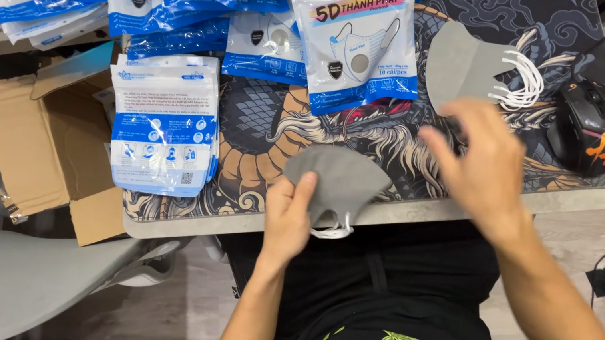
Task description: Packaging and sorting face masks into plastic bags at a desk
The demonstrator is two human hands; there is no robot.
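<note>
At the near edge of the desk, the left hand (286,220) pinches a folded grey face mask (337,183) between thumb and fingers, the thumb lying flat on top of the fabric and the fingers hidden beneath it. The mask hangs partly over the desk edge, its white ear loops (331,232) dangling just below the hand. The right hand (481,164) hovers above the patterned desk mat (278,122), fingers loosely spread and slightly blurred, holding nothing; it sits just below a stack of grey masks (465,65) with white loops, near but not clearly touching them. Right of that stack rests a black computer mouse (586,126) with orange markings. A printed mask pouch (356,33) leans above the held mask, a stack of similar blue-and-white pouches (164,124) lies to the left, and more pouches pile along the far side. An open cardboard box (47,146) stands beside the desk on the left.
</note>
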